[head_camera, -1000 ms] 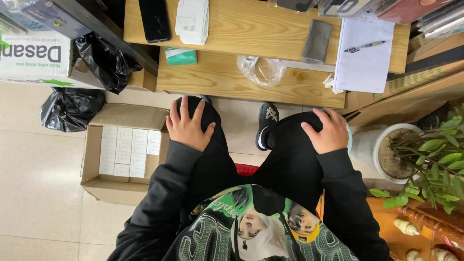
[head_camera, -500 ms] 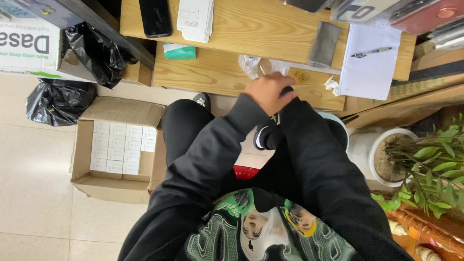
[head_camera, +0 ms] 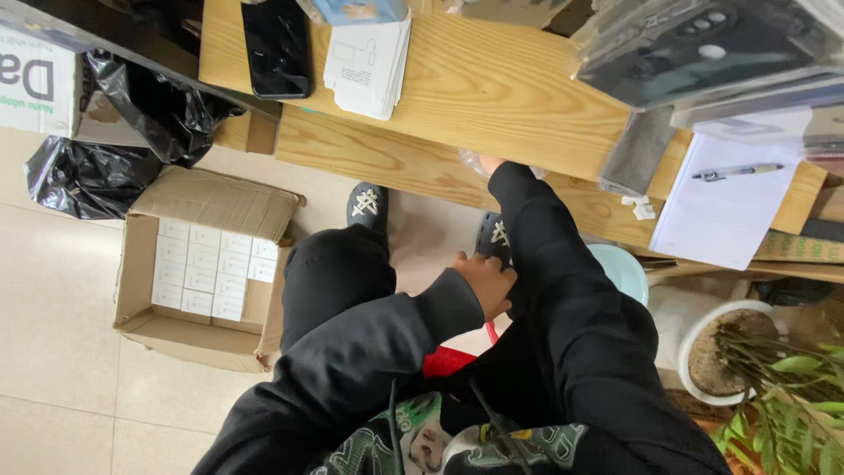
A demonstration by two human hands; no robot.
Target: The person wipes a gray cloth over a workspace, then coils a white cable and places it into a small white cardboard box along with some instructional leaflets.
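Our right hand (head_camera: 489,164) reaches to 12 o'clock, onto a crumpled clear plastic bag (head_camera: 475,161) on the lower wooden shelf (head_camera: 369,154); sleeve hides the fingers, so grip can't be told. Left hand (head_camera: 486,283) rests loosely curled, holding nothing, against the right forearm, so the right is nearer the bag. Black phone (head_camera: 276,48) & white card stack (head_camera: 369,63) lie at 11 o'clock on the upper desk; cardboard box (head_camera: 198,264) of small white boxes at 9 o'clock. Nothing blocks.
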